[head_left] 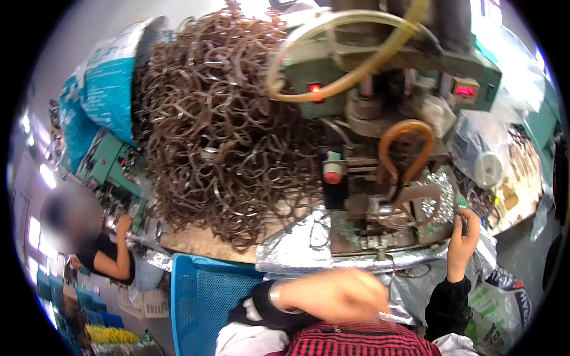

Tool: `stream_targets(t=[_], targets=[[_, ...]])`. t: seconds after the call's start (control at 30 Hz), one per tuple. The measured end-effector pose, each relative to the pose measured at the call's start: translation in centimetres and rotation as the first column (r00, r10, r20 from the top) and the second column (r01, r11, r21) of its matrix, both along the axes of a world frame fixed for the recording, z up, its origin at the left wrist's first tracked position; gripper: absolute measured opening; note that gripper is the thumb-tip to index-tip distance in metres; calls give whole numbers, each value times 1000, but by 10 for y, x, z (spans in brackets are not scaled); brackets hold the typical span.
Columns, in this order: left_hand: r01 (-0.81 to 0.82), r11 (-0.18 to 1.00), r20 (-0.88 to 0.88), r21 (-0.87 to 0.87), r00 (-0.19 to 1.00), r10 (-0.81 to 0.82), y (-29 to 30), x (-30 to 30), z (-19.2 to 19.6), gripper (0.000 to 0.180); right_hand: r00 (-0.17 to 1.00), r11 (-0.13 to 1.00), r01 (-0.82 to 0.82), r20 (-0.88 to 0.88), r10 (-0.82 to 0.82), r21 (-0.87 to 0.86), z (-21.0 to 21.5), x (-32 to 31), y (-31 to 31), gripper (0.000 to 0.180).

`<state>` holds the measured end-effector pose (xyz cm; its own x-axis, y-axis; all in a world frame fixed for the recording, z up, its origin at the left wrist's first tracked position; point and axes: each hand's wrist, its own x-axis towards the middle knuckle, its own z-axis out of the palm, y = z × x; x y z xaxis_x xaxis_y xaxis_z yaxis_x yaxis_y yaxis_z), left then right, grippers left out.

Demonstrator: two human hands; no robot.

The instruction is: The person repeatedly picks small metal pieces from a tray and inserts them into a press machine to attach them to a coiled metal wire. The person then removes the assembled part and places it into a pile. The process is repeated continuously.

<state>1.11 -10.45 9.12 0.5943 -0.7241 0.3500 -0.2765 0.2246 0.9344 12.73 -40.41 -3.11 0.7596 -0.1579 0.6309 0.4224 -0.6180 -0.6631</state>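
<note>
My right hand [465, 237] is at the right front corner of a green press [386, 231], its fingers curled round a small dark switch box with a green top [462, 205]. My left hand [350, 293] crosses in front of my body, below the press's front edge; motion smears its fingers, so what they hold, if anything, cannot be made out. An orange-brown loop [407, 126] stands up in the press under the ram. Lower down, another brown curved strip [424, 216] lies on the press bed beside crumpled silver foil [438, 196].
A large tangled heap of brown curved strips [225, 118] covers the bench to the left. Below it stands a blue plastic basket [178, 296]. A red button [332, 173] is on the press's left. A yellowish hose [332, 95] hangs in front. Another person [107, 255] works at far left.
</note>
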Motion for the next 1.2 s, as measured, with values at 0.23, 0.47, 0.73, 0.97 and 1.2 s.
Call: stream_targets(t=[0.23, 0.47, 0.73, 0.97, 1.2], targets=[[-874, -111, 665, 474, 272, 696, 62, 26, -128, 21, 991, 989, 71, -119, -56, 130, -10, -39, -21, 12], [-665, -132, 602, 735, 549, 580, 85, 11, -121, 29, 913, 926, -375, 160, 376, -34, 97, -19, 60, 19], [-797, 261, 290, 544, 470, 834, 92, -37, -67, 30, 767, 560, -437, -34, 641, 704, 74, 8, 118, 36], [-851, 121, 239, -511, -5, 971, 34, 7, -13, 34, 673, 419, -379, -65, 737, 825, 84, 4, 119, 42], [-859, 168, 360, -484, -21, 933, 18, 48, 0, 37, 644, 427, -439, -54, 763, 790, 113, -35, 122, 55]])
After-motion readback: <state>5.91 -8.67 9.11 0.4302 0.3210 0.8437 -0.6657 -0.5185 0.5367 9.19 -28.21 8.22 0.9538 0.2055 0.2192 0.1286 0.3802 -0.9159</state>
